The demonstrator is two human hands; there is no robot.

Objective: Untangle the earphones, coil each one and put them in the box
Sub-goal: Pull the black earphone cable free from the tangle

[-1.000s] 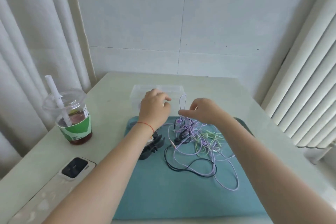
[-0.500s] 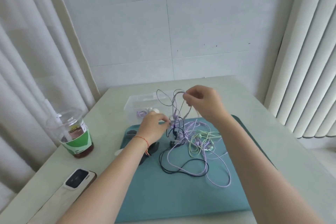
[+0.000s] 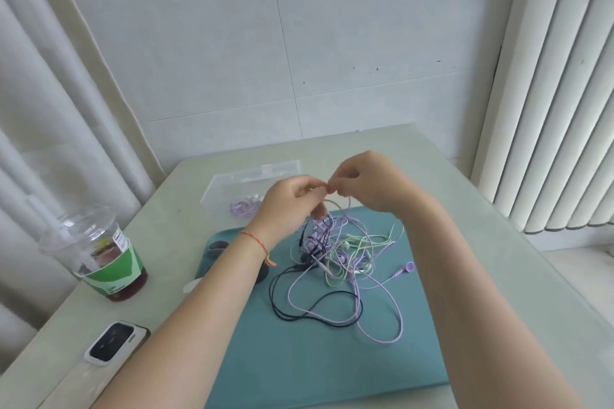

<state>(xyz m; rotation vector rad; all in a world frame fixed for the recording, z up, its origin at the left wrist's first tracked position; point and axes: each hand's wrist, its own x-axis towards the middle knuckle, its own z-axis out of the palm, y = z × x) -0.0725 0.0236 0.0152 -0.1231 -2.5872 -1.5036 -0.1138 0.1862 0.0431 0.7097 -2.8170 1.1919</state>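
Note:
A tangle of purple, green and black earphone cables lies on the teal mat. My left hand and my right hand meet fingertip to fingertip above the tangle, both pinching the same purple cable, which is lifted and hangs down into the heap. One purple earbud lies loose to the right of the heap. Behind my hands stands the clear plastic box with a coiled purple earphone inside it.
A plastic cup with a green sleeve stands at the left on the table. A phone lies near the table's front left edge. Dark objects sit on the mat under my left forearm. Curtains hang on the left, vertical white ribs stand on the right.
My left hand left the box, rose and joined my right hand on the raised purple cable. My right hand lifted the cable up from the heap. The camera tilted up.

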